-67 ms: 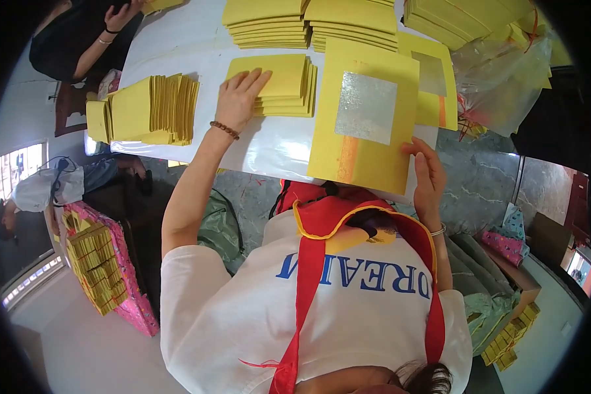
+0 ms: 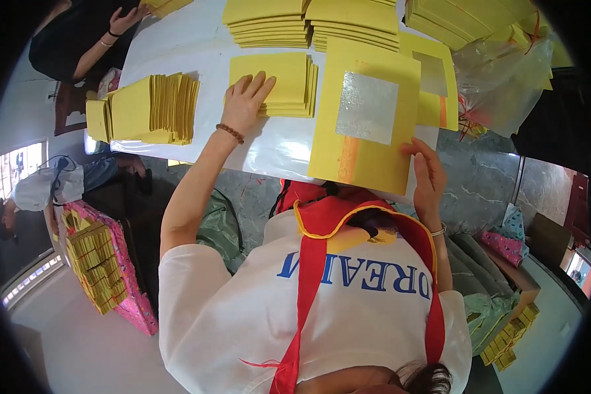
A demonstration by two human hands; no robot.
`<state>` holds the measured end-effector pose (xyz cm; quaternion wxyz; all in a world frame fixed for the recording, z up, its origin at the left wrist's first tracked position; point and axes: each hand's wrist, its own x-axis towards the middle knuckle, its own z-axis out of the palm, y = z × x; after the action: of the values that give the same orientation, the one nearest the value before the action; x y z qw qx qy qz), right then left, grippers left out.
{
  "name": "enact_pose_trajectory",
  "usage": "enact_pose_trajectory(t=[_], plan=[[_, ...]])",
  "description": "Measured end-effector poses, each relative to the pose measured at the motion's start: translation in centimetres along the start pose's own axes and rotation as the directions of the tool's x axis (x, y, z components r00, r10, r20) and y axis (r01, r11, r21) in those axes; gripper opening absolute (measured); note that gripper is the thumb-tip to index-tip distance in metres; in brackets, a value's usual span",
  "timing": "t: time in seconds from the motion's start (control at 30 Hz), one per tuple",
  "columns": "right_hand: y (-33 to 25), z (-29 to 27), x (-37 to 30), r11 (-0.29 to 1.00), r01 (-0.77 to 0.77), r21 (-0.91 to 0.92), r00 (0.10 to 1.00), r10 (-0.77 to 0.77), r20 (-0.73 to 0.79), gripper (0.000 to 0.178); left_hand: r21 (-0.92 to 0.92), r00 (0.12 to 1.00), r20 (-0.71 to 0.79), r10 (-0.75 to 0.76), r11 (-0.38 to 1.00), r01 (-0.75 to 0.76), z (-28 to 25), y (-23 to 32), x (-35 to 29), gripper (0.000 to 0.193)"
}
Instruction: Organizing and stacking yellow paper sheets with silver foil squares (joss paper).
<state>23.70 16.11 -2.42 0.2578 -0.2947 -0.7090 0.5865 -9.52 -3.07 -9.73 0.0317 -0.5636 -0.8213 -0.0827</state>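
My left hand (image 2: 244,102), a beaded bracelet at its wrist, lies with fingers spread on a small stack of folded yellow paper (image 2: 269,67). To the right of it, a large yellow paper sheet (image 2: 323,134) with a silver foil square and an orange stripe lies at the table's near edge. Loosely bent and apart, the fingers of my right hand (image 2: 429,174) touch this sheet's right edge. Whether any paper is pinched there is hard to see, and what lies under the sheet is hidden. Another foil-marked yellow sheet (image 2: 448,98) shows partly behind it.
Folded yellow paper stands in a row (image 2: 171,108) on the white table (image 2: 207,52) at left. Thick yellow stacks (image 2: 351,16) fill the far side. A clear plastic bag (image 2: 505,85) hangs at right. Another person's hand (image 2: 123,21) touches yellow paper at far left.
My left hand has slid slightly right and nearer to me, and the folded stack has shifted a little right. My right hand stays at the sheet's edge.
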Motion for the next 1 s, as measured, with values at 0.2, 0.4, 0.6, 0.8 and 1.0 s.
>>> enact_pose_trajectory(t=[0.2, 0.4, 0.6, 0.8, 1.0], plan=[[0.6, 0.1, 0.1, 1.0, 0.005, -0.024, 1.0, -0.005, 0.006, 0.023, 0.037, 0.997, -0.075, 0.018, 0.999, -0.015, 1.6, 0.3, -1.2, 0.075], [0.3, 0.1, 0.4, 0.987, 0.06, -0.147, 0.997, -0.05, 0.067, 0.021, 0.076, 0.998, -0.005, 0.059, 0.995, -0.058, 1.2, -0.4, -1.0, 0.078], [-0.1, -0.1, 0.1, 0.973, 0.077, -0.216, 0.988, -0.046, 0.145, 0.023, -0.04, 0.992, 0.106, 0.064, 0.997, -0.061, -1.9, 0.1, -0.2, 0.085], [0.5, -0.3, 0.2, 0.975, 0.092, -0.2, 0.987, -0.063, 0.147, 0.024, -0.053, 0.991, 0.092, 0.099, 0.994, -0.094, -4.8, 1.8, 0.5, 0.085], [0.4, -0.1, 0.4, 0.973, 0.088, -0.213, 0.987, -0.056, 0.148, 0.024, -0.431, 0.947, -0.057, 0.316, 0.848, -0.309, -8.9, 8.0, 0.4, 0.046]])
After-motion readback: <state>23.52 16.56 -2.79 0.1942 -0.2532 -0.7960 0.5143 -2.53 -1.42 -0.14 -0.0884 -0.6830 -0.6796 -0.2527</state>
